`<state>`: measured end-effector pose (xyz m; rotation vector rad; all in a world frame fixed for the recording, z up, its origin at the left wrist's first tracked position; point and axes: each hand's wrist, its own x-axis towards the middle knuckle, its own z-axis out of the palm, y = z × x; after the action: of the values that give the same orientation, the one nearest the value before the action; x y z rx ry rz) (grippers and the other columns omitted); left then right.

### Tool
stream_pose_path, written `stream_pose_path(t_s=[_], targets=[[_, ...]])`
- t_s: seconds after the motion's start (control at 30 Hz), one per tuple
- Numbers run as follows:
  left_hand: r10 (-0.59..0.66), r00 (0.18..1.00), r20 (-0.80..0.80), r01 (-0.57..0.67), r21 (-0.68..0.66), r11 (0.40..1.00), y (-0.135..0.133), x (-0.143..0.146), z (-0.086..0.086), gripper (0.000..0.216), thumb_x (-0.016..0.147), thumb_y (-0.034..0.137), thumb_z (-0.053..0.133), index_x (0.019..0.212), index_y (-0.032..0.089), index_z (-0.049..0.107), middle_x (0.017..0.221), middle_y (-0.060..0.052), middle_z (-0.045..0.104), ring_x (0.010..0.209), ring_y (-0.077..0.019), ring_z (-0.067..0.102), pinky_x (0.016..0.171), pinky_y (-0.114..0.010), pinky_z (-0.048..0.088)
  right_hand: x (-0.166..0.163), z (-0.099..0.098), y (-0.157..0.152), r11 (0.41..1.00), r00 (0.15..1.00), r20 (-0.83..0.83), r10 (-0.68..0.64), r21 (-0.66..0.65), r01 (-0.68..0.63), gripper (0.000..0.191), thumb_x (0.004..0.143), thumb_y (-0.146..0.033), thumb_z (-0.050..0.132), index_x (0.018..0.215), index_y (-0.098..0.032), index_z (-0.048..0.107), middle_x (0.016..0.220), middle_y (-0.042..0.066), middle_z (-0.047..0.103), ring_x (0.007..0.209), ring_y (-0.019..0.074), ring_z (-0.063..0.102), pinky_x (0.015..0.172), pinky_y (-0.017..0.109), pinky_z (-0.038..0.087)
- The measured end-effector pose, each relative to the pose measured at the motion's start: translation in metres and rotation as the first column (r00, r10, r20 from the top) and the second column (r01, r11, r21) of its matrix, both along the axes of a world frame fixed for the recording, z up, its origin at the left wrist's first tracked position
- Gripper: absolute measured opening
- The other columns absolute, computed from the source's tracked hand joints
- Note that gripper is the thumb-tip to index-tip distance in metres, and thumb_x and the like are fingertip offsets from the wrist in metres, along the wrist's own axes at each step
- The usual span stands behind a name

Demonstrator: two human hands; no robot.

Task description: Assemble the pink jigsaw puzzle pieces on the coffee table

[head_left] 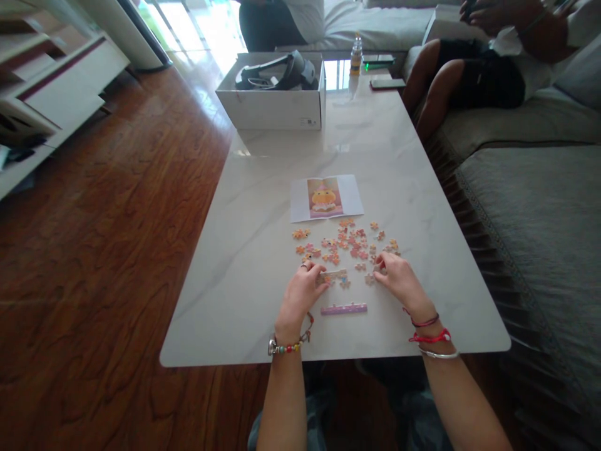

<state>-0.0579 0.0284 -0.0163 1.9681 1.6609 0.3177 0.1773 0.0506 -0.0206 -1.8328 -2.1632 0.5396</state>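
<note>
My left hand [303, 291] pinches the left end of a short pale strip of joined puzzle pieces [337, 274]. A few pieces with blue and orange bits hang at that strip's lower side. My right hand [399, 279] is closed at the fingertips on a small pale puzzle piece [377, 269], partly hidden by the fingers. Just left of those fingertips lies a loose pale piece [369, 279]. Closer to me is a joined purple strip [344, 309], apart from both hands. Beyond the hands, many pink and orange puzzle pieces [354, 241] are scattered.
A paper with a printed picture [325, 197] lies behind the pieces on the white marble-look table [225, 263]. Farther back stand a white box [277, 109] holding a headset, a small bottle [356, 56] and a phone [387, 84]. Two people sit on the sofas.
</note>
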Motion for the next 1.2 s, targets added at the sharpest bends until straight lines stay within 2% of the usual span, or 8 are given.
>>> stream_pose_path(t_s=[0.1, 0.23, 0.33, 0.57, 0.87, 1.0, 1.2], targets=[[-0.006, 1.000, -0.011, 0.006, -0.003, 1.000, -0.002, 0.002, 0.000, 0.024, 0.073, 0.023, 0.058, 0.097, 0.023, 0.055, 0.098, -0.002, 0.051, 0.086, -0.0136, 0.053, 0.077, -0.025, 0.044, -0.004, 0.008, -0.002, 0.999, 0.991, -0.136, -0.009, 0.046, 0.015, 0.015, 0.068, -0.014, 0.053, 0.082, -0.017, 0.052, 0.075, 0.004, 0.058, 0.071, 0.0160, 0.055, 0.068, 0.028, 0.042], [-0.015, 1.000, -0.007, 0.015, 0.007, 1.000, -0.002, 0.003, 0.002, 0.024, 0.073, 0.023, 0.059, 0.097, 0.023, 0.055, 0.097, -0.002, 0.052, 0.086, -0.0135, 0.054, 0.077, -0.025, 0.044, -0.015, 0.018, -0.004, 0.991, 0.930, -0.346, 0.123, 0.092, -0.097, 0.023, 0.069, -0.014, 0.053, 0.091, -0.017, 0.051, 0.078, 0.002, 0.058, 0.069, 0.0128, 0.056, 0.065, 0.025, 0.044], [-0.018, 1.000, 0.004, 0.018, 0.025, 1.000, -0.001, 0.001, 0.001, 0.023, 0.073, 0.024, 0.058, 0.096, 0.023, 0.055, 0.097, -0.003, 0.052, 0.087, -0.0138, 0.054, 0.078, -0.025, 0.044, -0.021, 0.018, -0.005, 0.983, 0.902, -0.392, 0.182, 0.089, -0.159, 0.026, 0.069, -0.012, 0.053, 0.094, -0.017, 0.051, 0.083, 0.003, 0.059, 0.070, 0.0119, 0.057, 0.064, 0.024, 0.045], [-0.003, 1.000, 0.012, 0.003, 0.034, 0.999, 0.006, -0.004, -0.001, 0.023, 0.072, 0.023, 0.060, 0.095, 0.022, 0.055, 0.096, -0.003, 0.054, 0.085, -0.0149, 0.055, 0.075, -0.026, 0.045, -0.026, 0.018, 0.001, 0.966, 0.880, -0.399, 0.257, 0.077, -0.248, 0.029, 0.069, -0.008, 0.052, 0.096, -0.018, 0.050, 0.083, 0.002, 0.060, 0.072, 0.0113, 0.057, 0.067, 0.024, 0.046], [-0.076, 0.996, 0.056, 0.075, 0.030, 0.997, 0.010, -0.003, -0.002, 0.025, 0.071, 0.021, 0.060, 0.096, 0.024, 0.055, 0.096, -0.002, 0.053, 0.084, -0.0148, 0.053, 0.075, -0.027, 0.045, -0.038, 0.011, -0.001, 0.951, 0.875, -0.376, 0.304, 0.058, -0.305, 0.022, 0.070, -0.013, 0.059, 0.090, -0.019, 0.052, 0.074, 0.000, 0.059, 0.065, 0.0109, 0.056, 0.063, 0.024, 0.046], [-0.121, 0.988, 0.100, 0.122, -0.003, 0.993, 0.009, -0.007, -0.003, 0.032, 0.067, 0.019, 0.062, 0.098, 0.024, 0.055, 0.098, -0.002, 0.051, 0.087, -0.0146, 0.052, 0.079, -0.027, 0.045, -0.053, 0.011, -0.007, 0.939, 0.887, -0.314, 0.339, 0.047, -0.342, 0.016, 0.069, -0.011, 0.060, 0.080, -0.018, 0.052, 0.072, 0.000, 0.056, 0.063, 0.0111, 0.053, 0.061, 0.023, 0.044], [-0.132, 0.985, 0.108, 0.133, 0.002, 0.991, 0.009, -0.008, -0.004, 0.032, 0.066, 0.017, 0.062, 0.097, 0.023, 0.055, 0.098, -0.003, 0.050, 0.089, -0.0151, 0.051, 0.080, -0.027, 0.045, -0.067, 0.004, -0.014, 0.923, 0.904, -0.199, 0.379, 0.013, -0.385, 0.012, 0.072, -0.013, 0.057, 0.083, -0.017, 0.053, 0.079, 0.003, 0.056, 0.070, 0.0136, 0.054, 0.065, 0.025, 0.043]])
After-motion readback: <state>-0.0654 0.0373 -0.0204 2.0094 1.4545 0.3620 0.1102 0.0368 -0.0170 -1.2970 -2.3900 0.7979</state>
